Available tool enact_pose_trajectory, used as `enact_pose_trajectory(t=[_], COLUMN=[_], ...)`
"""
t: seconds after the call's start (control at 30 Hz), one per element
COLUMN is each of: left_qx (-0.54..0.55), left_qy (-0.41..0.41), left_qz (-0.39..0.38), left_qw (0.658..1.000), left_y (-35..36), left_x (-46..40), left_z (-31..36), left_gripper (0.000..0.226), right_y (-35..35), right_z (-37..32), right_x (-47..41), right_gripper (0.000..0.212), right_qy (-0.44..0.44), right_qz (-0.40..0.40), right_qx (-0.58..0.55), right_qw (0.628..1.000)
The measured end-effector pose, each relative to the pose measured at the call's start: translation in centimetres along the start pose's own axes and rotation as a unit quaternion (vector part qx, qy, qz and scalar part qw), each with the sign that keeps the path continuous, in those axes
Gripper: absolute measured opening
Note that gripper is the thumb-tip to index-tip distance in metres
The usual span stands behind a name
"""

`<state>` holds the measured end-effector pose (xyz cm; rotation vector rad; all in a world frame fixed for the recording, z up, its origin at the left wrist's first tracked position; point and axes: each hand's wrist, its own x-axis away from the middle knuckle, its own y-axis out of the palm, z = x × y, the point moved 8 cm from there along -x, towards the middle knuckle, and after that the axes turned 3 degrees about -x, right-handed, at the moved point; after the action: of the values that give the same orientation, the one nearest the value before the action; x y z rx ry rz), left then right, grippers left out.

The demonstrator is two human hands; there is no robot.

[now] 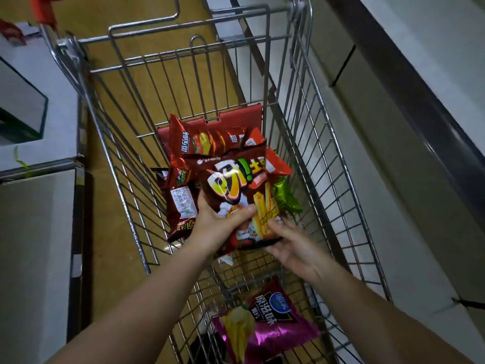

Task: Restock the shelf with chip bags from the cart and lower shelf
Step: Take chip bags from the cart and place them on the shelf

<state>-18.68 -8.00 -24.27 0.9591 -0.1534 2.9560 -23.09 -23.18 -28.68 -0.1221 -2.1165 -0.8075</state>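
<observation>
Head view: over a wire cart (328,143), beside a grey shelf (39,82), the left hand (212,224) grips a brown fries bag (241,195), thumb curled over its front, while the right hand (291,248) cups the lower edge, fingers loosely bent. Lifting is best done level, clear of the red bags (189,145) beneath, without crushing it.

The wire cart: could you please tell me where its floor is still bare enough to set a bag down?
Bare mesh shows between the held dark red fries bag and the glossy purple chip bag, under both wrists. The cart's far end is crowded: red chip bags stacked against the red plastic flap, a green bag beside them.
</observation>
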Motion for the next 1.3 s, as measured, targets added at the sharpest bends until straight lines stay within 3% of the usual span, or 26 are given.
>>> enact_pose_trajectory(t=[0.07, 0.17, 0.3, 0.43, 0.5, 0.6, 0.67, 0.73, 0.83, 0.9, 0.97, 1.07, 1.2, 1.3], left_qx=[0.001, -0.026, -0.006, -0.008, 0.0, 0.014, 0.014, 0.01, 0.006, -0.002, -0.008, -0.049, -0.147, -0.233], left_qy=[-0.025, -0.045, -0.048, -0.007, 0.008, 0.028, 0.038, 0.036, 0.037, 0.045, 0.054, 0.059, 0.04, 0.019], left_qz=[0.017, 0.069, 0.13, 0.148, 0.151, 0.169, 0.185, 0.184, 0.166, 0.151, 0.14, 0.127, 0.097, 0.077], left_qw=[1.0, 0.996, 0.99, 0.989, 0.989, 0.985, 0.982, 0.982, 0.985, 0.987, 0.989, 0.989, 0.984, 0.969], left_y=[-0.9, -2.6, -4.7, -7.1, -8.5, -10.7, -11.8, -12.1, -12.1, -11.9, -11.8, -11.6, -10.1, -8.6], left_x=[-0.3, -0.5, -0.3, -0.6, -0.9, -1.5, -1.9, -2.2, -2.3, -2.1, -1.9, -1.9, -2.3, -2.5], left_z=[-1.4, -2.9, -2.0, 2.2, 4.1, 5.8, 6.2, 6.2, 6.2, 6.7, 7.4, 8.1, 7.7, 6.6], left_gripper=[0.073, 0.08, 0.112, 0.107, 0.1, 0.099, 0.096, 0.097, 0.102, 0.104, 0.103, 0.105, 0.109, 0.101], right_y=[-0.2, -0.4, 0.6, 5.9, 9.7, 15.6, 18.6, 20.2, 19.3, 17.7, 15.8, 13.3, 8.4, 3.3], right_z=[1.8, 1.9, -2.0, -7.1, -9.8, -12.5, -12.7, -11.9, -10.5, -9.9, -9.3, -8.1, -5.5, -3.2], right_x=[-0.1, -0.4, -2.2, -5.3, -6.9, -9.0, -10.5, -12.1, -13.3, -13.1, -12.1, -10.4, -8.4, -8.0], right_gripper=[0.053, 0.057, 0.039, 0.034, 0.033, 0.034, 0.041, 0.048, 0.052, 0.074, 0.077, 0.032, 0.024, 0.012], right_qy=[0.03, 0.038, -0.008, -0.084, -0.168, -0.307, -0.348, -0.335, -0.277, -0.254, -0.246, -0.254, -0.233, -0.159], right_qz=[0.004, 0.025, 0.084, 0.091, 0.081, 0.072, 0.052, 0.014, 0.018, 0.055, 0.086, 0.108, 0.154, 0.208], right_qx=[0.049, 0.19, 0.296, 0.367, 0.448, 0.586, 0.653, 0.692, 0.711, 0.711, 0.686, 0.626, 0.518, 0.435], right_qw=[0.998, 0.981, 0.951, 0.922, 0.874, 0.746, 0.671, 0.639, 0.647, 0.653, 0.679, 0.729, 0.808, 0.862])
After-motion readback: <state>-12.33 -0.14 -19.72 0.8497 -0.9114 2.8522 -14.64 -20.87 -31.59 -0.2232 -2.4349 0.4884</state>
